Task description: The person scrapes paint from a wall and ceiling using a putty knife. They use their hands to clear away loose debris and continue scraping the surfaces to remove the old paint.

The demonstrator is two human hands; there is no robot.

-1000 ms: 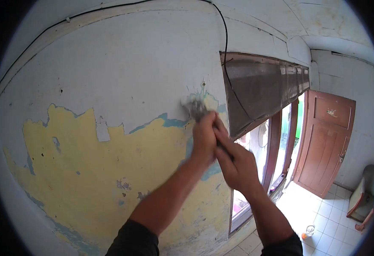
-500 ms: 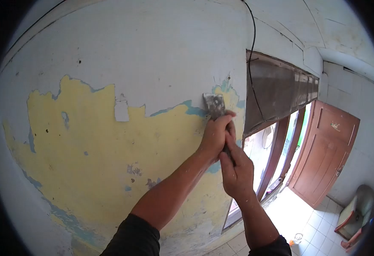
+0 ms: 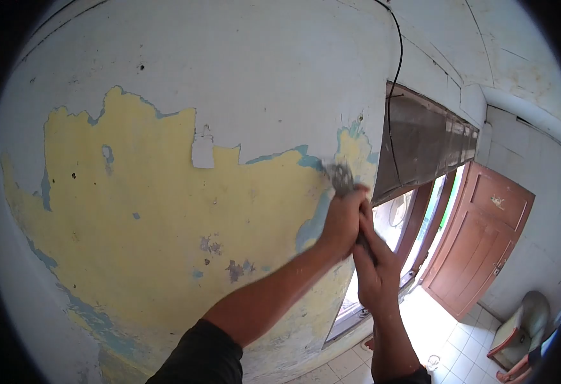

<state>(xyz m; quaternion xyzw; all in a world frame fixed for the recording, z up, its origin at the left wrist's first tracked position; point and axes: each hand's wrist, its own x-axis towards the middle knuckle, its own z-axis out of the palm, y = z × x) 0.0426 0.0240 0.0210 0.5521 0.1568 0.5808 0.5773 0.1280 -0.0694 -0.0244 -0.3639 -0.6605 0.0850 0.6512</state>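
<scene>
A paint scraper (image 3: 339, 178) with a worn, paint-smeared blade is up against the wall, where white paint meets bare yellow and blue-green layers. My left hand (image 3: 345, 221) is closed round its handle just below the blade. My right hand (image 3: 376, 269) grips the lower end of the same handle, close under the left. Most of the handle is hidden by my fingers. Right of the blade is a yellow patch (image 3: 355, 148) with blue-green edges. White paint (image 3: 242, 77) covers the wall above, and a wide yellow area (image 3: 146, 192) spreads to the left.
A black cable (image 3: 398, 51) hangs beside a brown-covered window panel (image 3: 421, 137) on the right. Beyond stand a brown door (image 3: 479, 233) and an armchair (image 3: 520, 329) on the tiled floor (image 3: 463, 345). Part of another person (image 3: 517, 370) shows at the lower right.
The scraper and both hands have moved down along the wall, still gripped. My view has shifted slightly, and another person's limb shows more clearly by the armchair.
</scene>
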